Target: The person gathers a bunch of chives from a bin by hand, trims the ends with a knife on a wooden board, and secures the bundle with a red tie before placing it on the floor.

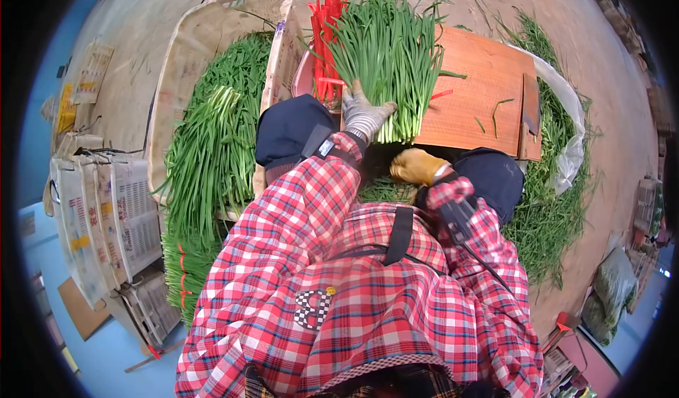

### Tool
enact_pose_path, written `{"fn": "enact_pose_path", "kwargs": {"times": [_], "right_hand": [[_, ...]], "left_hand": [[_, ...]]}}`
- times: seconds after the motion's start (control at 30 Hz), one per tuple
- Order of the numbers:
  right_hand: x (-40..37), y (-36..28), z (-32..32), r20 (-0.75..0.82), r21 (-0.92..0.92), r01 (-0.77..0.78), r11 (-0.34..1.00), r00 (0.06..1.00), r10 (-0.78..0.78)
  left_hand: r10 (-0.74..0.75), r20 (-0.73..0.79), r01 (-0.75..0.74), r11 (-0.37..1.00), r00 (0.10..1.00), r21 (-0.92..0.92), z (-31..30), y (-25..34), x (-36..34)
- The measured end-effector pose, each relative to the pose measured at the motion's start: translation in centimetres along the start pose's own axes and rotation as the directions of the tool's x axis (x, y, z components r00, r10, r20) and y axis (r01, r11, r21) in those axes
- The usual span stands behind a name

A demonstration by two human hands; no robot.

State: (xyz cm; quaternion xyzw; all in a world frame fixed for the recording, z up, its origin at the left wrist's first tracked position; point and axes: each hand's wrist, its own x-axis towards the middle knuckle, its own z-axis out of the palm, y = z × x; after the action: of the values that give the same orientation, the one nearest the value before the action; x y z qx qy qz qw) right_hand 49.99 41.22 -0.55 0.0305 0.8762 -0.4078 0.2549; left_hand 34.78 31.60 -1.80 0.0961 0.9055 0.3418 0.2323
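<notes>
Orange-brown wood makes the worktop (481,94), with a thick bundle of chives (389,44) on its left part, green blades fanning away and pale cut ends at its near edge. The grey-gloved left hand (364,112) presses flat on those ends, fingers spread, clasping nothing; the yellow-gloved right hand (417,166) curls just below the worktop's near edge, its hold impossible to tell.
</notes>
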Motion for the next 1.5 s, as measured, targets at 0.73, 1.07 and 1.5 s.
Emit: {"fn": "enact_pose_path", "kwargs": {"times": [0.73, 1.07, 1.5], "right_hand": [[2.1, -0.6, -1.5, -0.39, -0.114, -0.419, 0.901, 0.853, 0.348], [3.3, 7.7, -4.7, -0.672, 0.724, 0.282, 0.63, 0.496, 0.551], [1.6, 4.1, 0.9, -0.926, 0.359, 0.268, 0.894, 0.222, 0.305]], "left_hand": [[-0.042, 0.069, 0.029, 0.983, 0.997, 0.179, 0.4, 3.0, -2.4], [0.055, -0.059, -0.048, 0.992, 0.997, 0.121, 1.0, 1.2, -2.5], [0.054, -0.064, -0.05, 0.996, 0.996, 0.074, 1.0, 0.9, -2.4]]}}
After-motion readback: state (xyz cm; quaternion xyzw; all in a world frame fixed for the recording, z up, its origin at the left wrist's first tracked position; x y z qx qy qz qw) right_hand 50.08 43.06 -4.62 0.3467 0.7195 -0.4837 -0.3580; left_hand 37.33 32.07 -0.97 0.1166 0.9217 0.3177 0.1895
